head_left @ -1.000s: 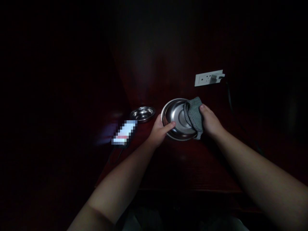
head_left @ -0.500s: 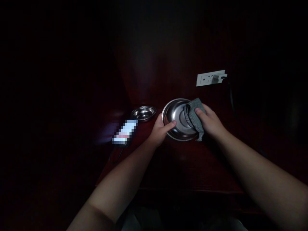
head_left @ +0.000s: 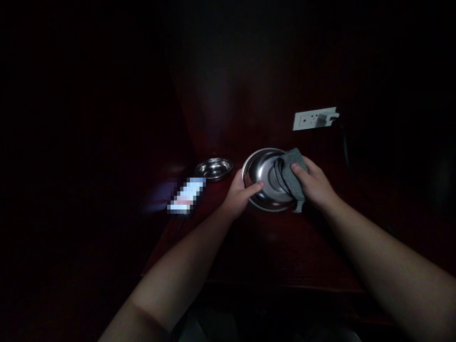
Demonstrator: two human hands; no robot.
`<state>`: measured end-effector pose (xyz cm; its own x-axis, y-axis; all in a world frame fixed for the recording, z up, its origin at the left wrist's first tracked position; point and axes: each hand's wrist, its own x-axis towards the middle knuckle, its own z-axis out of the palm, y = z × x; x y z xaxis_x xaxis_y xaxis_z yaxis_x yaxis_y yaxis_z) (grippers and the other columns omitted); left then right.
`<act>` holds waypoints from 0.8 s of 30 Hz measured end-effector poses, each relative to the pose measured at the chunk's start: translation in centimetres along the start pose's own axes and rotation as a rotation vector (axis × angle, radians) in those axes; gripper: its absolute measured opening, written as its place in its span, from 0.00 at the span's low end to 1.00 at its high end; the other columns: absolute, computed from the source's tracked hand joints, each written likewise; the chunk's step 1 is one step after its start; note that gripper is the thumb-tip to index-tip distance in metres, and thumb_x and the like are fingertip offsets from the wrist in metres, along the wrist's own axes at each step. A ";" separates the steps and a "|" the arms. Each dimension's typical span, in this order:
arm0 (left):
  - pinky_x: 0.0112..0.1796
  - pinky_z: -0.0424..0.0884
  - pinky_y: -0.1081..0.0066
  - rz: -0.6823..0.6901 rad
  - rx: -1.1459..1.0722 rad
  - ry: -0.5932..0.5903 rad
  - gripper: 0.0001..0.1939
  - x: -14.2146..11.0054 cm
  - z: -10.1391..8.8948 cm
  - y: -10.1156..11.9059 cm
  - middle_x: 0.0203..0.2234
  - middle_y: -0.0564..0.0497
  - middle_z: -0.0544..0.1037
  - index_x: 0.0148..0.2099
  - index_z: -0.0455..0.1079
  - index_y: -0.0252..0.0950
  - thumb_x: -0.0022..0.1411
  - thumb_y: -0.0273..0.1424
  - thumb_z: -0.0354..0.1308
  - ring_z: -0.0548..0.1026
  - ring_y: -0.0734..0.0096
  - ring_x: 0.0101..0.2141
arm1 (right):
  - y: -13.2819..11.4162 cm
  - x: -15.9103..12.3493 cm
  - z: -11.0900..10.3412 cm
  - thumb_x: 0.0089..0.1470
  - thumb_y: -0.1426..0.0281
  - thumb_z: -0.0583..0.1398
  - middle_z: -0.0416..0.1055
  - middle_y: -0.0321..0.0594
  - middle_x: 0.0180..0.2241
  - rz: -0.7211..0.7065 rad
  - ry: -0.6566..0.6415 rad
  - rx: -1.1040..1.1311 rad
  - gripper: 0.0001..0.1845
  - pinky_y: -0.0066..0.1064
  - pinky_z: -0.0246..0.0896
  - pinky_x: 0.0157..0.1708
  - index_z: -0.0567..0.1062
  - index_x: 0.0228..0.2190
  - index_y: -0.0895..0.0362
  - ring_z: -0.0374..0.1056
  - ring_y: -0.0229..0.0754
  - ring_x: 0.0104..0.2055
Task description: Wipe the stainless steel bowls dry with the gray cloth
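A shiny metal bowl [head_left: 265, 166] is tilted towards me above the dark red table. My left hand [head_left: 241, 194] grips its left side, the thumb lying over the rim on the inner wall and the fingers hidden behind. At the opposite rim, my right hand [head_left: 313, 180] is closed on a folded grey-green cloth [head_left: 295, 171] with a checked border. The cloth covers the bowl's right rim and part of its inside. My right thumb presses on the cloth's front, while the other fingers are partly hidden behind it.
A second, smaller metal bowl [head_left: 214, 169] stands on the table to the left. Nearer me lies a lit phone [head_left: 187, 195], its screen blurred, with a cable [head_left: 173, 233]. A white wall socket [head_left: 315, 118] holds a plug with a dark cord. The table's front edge [head_left: 285, 286] runs below my arms.
The whole view has shifted slightly, so everything sits a little further right and lower. Both hands keep their hold on the bowl and the cloth, with hardly any movement between them.
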<state>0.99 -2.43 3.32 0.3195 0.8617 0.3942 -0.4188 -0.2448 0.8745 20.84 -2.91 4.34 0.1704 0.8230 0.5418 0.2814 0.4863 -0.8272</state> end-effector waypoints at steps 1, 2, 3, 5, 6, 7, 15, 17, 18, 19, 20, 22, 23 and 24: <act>0.51 0.63 0.55 -0.002 -0.004 -0.003 0.30 0.0 0.0 0.0 0.50 0.43 0.70 0.52 0.61 0.36 0.47 0.32 0.66 0.68 0.55 0.52 | 0.0 0.0 0.0 0.49 0.52 0.59 0.73 0.42 0.44 0.000 0.005 -0.006 0.25 0.48 0.60 0.51 0.72 0.45 0.54 0.69 0.50 0.47; 0.51 0.63 0.55 -0.004 -0.009 -0.006 0.30 0.1 0.0 0.0 0.50 0.43 0.70 0.52 0.61 0.36 0.47 0.32 0.66 0.68 0.54 0.52 | 0.0 0.0 0.0 0.49 0.52 0.59 0.73 0.41 0.44 0.002 0.008 -0.012 0.25 0.48 0.60 0.51 0.72 0.45 0.53 0.69 0.50 0.47; 0.51 0.63 0.55 -0.007 -0.014 -0.011 0.30 0.1 0.0 0.0 0.51 0.42 0.70 0.52 0.61 0.37 0.47 0.32 0.67 0.67 0.54 0.52 | 0.1 0.0 -0.1 0.50 0.52 0.59 0.73 0.41 0.44 0.004 0.010 -0.017 0.25 0.48 0.60 0.51 0.72 0.45 0.53 0.69 0.51 0.47; 0.51 0.63 0.55 -0.012 -0.018 -0.015 0.30 0.1 0.0 0.0 0.50 0.42 0.70 0.52 0.61 0.37 0.47 0.33 0.67 0.67 0.54 0.52 | 0.1 0.0 -0.1 0.50 0.52 0.59 0.73 0.41 0.44 0.008 0.011 -0.021 0.25 0.49 0.61 0.50 0.72 0.46 0.52 0.69 0.51 0.47; 0.51 0.63 0.55 -0.013 -0.019 -0.015 0.30 0.1 0.1 0.0 0.50 0.43 0.70 0.52 0.61 0.37 0.47 0.33 0.67 0.68 0.54 0.52 | 0.2 0.0 -0.1 0.50 0.52 0.59 0.73 0.41 0.44 0.007 0.009 -0.018 0.24 0.49 0.62 0.49 0.72 0.46 0.52 0.69 0.51 0.46; 0.51 0.63 0.55 -0.013 -0.021 -0.013 0.30 0.1 0.1 0.0 0.50 0.43 0.71 0.52 0.61 0.37 0.47 0.33 0.67 0.68 0.54 0.52 | 0.2 0.0 -0.1 0.50 0.52 0.59 0.74 0.41 0.44 0.006 0.007 -0.016 0.24 0.49 0.62 0.49 0.72 0.45 0.52 0.69 0.51 0.46; 0.51 0.62 0.55 -0.003 -0.025 0.019 0.30 0.2 0.2 -0.3 0.47 0.44 0.71 0.51 0.61 0.37 0.46 0.32 0.67 0.69 0.56 0.50 | -0.1 -0.2 0.1 0.49 0.51 0.59 0.73 0.42 0.44 0.032 0.045 -0.047 0.26 0.49 0.62 0.49 0.72 0.45 0.53 0.69 0.51 0.46; 0.50 0.63 0.55 0.002 -0.016 0.029 0.30 0.2 0.2 -0.3 0.46 0.44 0.71 0.51 0.61 0.36 0.46 0.32 0.67 0.69 0.57 0.49 | 0.1 -0.1 0.0 0.49 0.51 0.58 0.73 0.43 0.45 0.022 0.042 -0.047 0.27 0.49 0.61 0.50 0.71 0.46 0.53 0.69 0.51 0.46; 0.50 0.63 0.56 0.007 -0.009 0.039 0.30 0.2 0.2 -0.3 0.46 0.44 0.71 0.51 0.61 0.36 0.46 0.32 0.68 0.69 0.58 0.48 | 0.2 -0.1 0.0 0.49 0.51 0.58 0.72 0.43 0.45 0.008 0.041 -0.048 0.27 0.49 0.61 0.50 0.71 0.47 0.53 0.68 0.51 0.47; 0.50 0.63 0.56 0.014 0.001 0.051 0.30 0.1 0.3 -0.4 0.45 0.44 0.71 0.50 0.61 0.36 0.46 0.33 0.68 0.69 0.58 0.48 | 0.3 -0.1 0.0 0.50 0.51 0.58 0.72 0.43 0.46 -0.007 0.044 -0.051 0.27 0.49 0.61 0.51 0.71 0.47 0.53 0.68 0.52 0.48; 0.50 0.63 0.56 0.023 0.013 0.066 0.30 0.1 0.3 -0.4 0.45 0.44 0.71 0.50 0.61 0.36 0.46 0.33 0.68 0.69 0.58 0.48 | 0.3 0.0 -0.1 0.50 0.51 0.59 0.72 0.43 0.47 -0.019 0.050 -0.055 0.27 0.49 0.60 0.51 0.71 0.47 0.53 0.67 0.52 0.49; 0.50 0.63 0.57 0.042 0.033 0.102 0.31 0.1 0.3 -0.5 0.45 0.45 0.71 0.50 0.61 0.37 0.46 0.34 0.68 0.69 0.59 0.48 | 0.3 0.0 -0.1 0.50 0.52 0.59 0.72 0.43 0.47 -0.026 0.057 -0.066 0.25 0.50 0.60 0.51 0.71 0.47 0.52 0.67 0.52 0.49; 0.50 0.63 0.57 0.048 0.038 0.118 0.31 0.1 0.3 -0.6 0.45 0.45 0.71 0.50 0.61 0.37 0.46 0.34 0.68 0.69 0.60 0.48 | 0.3 0.0 -0.1 0.50 0.52 0.59 0.72 0.42 0.46 -0.022 0.059 -0.069 0.25 0.50 0.60 0.51 0.71 0.46 0.52 0.67 0.52 0.49; 0.50 0.63 0.58 0.051 0.038 0.132 0.30 0.1 0.4 -0.6 0.44 0.45 0.71 0.50 0.61 0.37 0.45 0.34 0.68 0.70 0.61 0.47 | 0.2 0.0 -0.1 0.50 0.52 0.58 0.72 0.42 0.46 -0.016 0.062 -0.069 0.24 0.50 0.60 0.51 0.72 0.45 0.51 0.68 0.52 0.48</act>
<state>1.62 -2.34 2.94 0.1835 0.8980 0.3998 -0.3983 -0.3039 0.8654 20.99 -2.86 4.14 0.2230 0.7947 0.5645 0.3482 0.4760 -0.8076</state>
